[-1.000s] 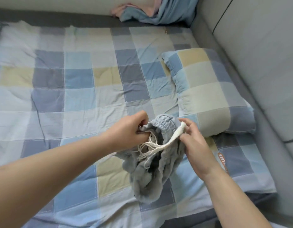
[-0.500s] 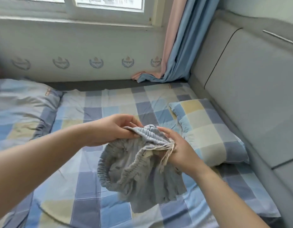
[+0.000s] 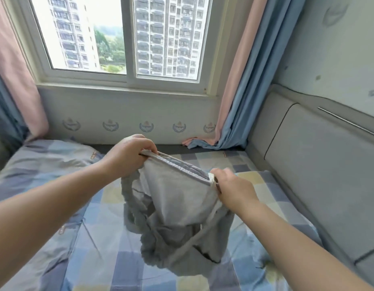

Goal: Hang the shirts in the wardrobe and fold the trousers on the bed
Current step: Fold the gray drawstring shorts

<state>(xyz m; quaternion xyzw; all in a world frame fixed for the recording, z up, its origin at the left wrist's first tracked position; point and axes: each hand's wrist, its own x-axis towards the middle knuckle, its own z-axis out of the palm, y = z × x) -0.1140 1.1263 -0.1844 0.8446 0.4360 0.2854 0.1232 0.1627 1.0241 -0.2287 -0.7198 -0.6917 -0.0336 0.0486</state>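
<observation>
Bed (image 3: 102, 238) below; trousers (image 3: 177, 217) now lifted, waistband stretched between gripping left hand (image 3: 129, 156) and right hand (image 3: 234, 189).

A white-framed window (image 3: 127, 38) looks out on tall apartment blocks. Pink and blue curtains (image 3: 238, 85) hang at its right (their hems bunched on the sill); a pink curtain (image 3: 16, 66) hangs left. A grey padded headboard (image 3: 320, 164) lines the right side.

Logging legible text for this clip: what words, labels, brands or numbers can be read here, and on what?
None can be read.
Small orange label on the checked blue, grey and yellow quilt at: blurred.
Second orange label at the far edge of the checked bedsheet: blurred.
Blue crest emblems on the white wall below the window: no readable lettering.
Grey drawstring trousers: no print visible.
</observation>
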